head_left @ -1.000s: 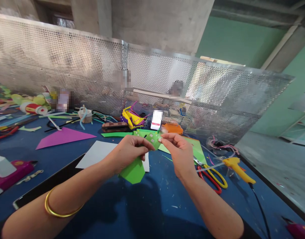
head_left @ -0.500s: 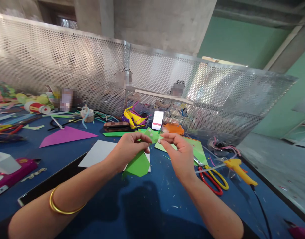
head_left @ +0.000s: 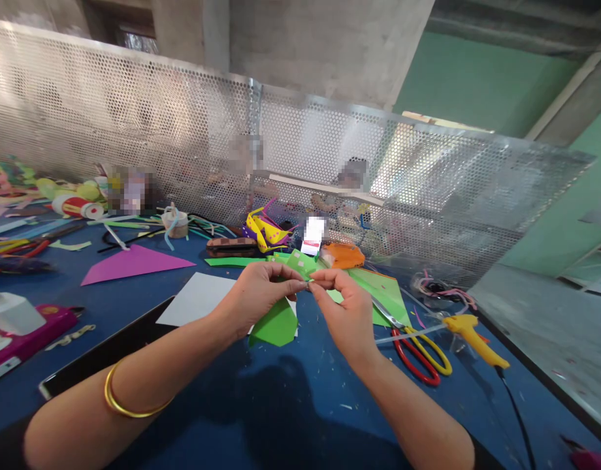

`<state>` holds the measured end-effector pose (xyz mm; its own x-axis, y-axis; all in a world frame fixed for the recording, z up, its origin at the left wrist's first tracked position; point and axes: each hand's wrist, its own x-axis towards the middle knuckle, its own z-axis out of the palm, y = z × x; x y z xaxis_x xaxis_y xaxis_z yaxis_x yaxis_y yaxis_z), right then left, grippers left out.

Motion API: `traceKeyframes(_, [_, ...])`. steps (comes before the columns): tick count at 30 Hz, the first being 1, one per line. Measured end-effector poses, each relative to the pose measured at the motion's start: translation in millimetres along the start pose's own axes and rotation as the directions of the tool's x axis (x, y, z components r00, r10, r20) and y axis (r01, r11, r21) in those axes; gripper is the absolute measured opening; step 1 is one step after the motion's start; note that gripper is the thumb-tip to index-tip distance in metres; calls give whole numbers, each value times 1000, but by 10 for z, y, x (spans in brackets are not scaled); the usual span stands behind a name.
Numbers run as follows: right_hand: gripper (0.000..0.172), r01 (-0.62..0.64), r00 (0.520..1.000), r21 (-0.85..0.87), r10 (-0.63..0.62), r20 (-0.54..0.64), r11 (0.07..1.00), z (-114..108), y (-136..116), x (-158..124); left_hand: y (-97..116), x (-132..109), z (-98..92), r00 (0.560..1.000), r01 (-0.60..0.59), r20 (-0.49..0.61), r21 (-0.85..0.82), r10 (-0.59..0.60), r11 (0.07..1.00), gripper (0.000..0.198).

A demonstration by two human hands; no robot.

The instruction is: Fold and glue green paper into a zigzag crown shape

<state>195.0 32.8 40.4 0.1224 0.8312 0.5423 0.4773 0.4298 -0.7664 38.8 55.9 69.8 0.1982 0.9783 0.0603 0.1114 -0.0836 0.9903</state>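
Note:
My left hand (head_left: 265,287) is closed in a pinch over a bright green sheet of craft paper (head_left: 277,325). The sheet's cut corner hangs out below the fingers, and its upper part is hidden by the hand. My right hand (head_left: 342,300) is also pinched, its thumb and forefinger meeting the left fingertips. Whatever tiny thing lies between those tips is too small to name. Just beyond them is a green piece with small white squares (head_left: 300,261). White paper (head_left: 197,300) lies under and beside the left hand.
Scissors with red and yellow handles (head_left: 418,356) and a yellow glue gun (head_left: 477,341) lie to the right. A lit phone (head_left: 313,235) stands ahead, before a perforated metal screen (head_left: 320,143). Purple paper (head_left: 136,264) and a black tablet-like slab (head_left: 104,349) are on the left.
My right hand has moved left, and its fingertips now meet those of my left hand. The left hand stays nearly in place over the green paper.

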Motion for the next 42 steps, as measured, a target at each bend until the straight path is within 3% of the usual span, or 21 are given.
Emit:
traceKeyframes(9, [10,33,999,8,-33,23,999,12,42,-12,-33,16,-3,998,-69,17,84,68,994,15])
traceKeyframes(12, [13,92,996,-26,-92,-16,995,-14,45,6,-47,26,-15,997,-76,20,82,74,994,18])
traceKeyframes(16, [2,174,984,-20,-175,-19,985,-50,17,55,-66,32,-22,995,-96,26,78,94,992,19])
traceKeyframes(34, [15,-62,990,98,48,133,993,-13,-47,52,-30,-4,-12,997,-70,36,89,67,994,17])
traceKeyframes(42, [15,-126,992,213,120,44,969,-68,39,122,-32,9,-13,996,-85,42,97,82,992,19])
